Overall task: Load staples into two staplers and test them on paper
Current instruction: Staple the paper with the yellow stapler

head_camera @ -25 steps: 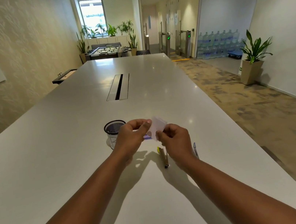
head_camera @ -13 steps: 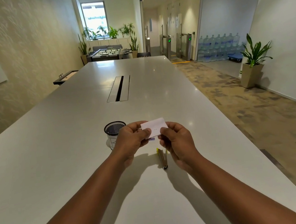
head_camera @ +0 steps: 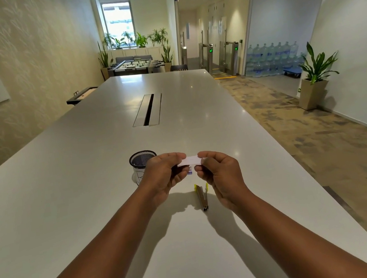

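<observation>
White folded paper slip is pinched between left hand and right hand, apparently for testing; next, reach the yellow-trimmed metal stapler (lying on the desk just beneath them).

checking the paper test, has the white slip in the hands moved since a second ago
Yes. The white slip, pinched by the left hand and right hand, has tipped flatter and sits lower against the mesh cup.
</observation>
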Demonstrator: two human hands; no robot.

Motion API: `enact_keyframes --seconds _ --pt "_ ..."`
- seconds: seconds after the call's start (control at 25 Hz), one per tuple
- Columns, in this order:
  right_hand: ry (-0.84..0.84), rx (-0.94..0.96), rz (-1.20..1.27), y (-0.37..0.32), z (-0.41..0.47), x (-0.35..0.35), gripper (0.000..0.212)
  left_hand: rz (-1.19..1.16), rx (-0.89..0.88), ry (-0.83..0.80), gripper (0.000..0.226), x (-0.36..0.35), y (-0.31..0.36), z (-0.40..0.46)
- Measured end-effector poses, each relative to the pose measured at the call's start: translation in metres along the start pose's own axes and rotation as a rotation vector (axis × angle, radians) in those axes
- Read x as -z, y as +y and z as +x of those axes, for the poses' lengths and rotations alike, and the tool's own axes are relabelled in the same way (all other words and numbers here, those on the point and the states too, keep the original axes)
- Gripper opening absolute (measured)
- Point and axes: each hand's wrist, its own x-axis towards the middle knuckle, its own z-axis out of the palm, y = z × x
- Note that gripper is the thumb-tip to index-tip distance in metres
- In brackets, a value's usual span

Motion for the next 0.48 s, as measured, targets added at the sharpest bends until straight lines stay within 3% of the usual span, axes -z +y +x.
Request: enact_keyframes --seconds 0.48 --pt "-0.031 -0.130 0.108 -0.0028 -0.0011 -0.0018 0.017 -0.046 0.001 0.026 0.012 0.0030 0.0008 0.0011"
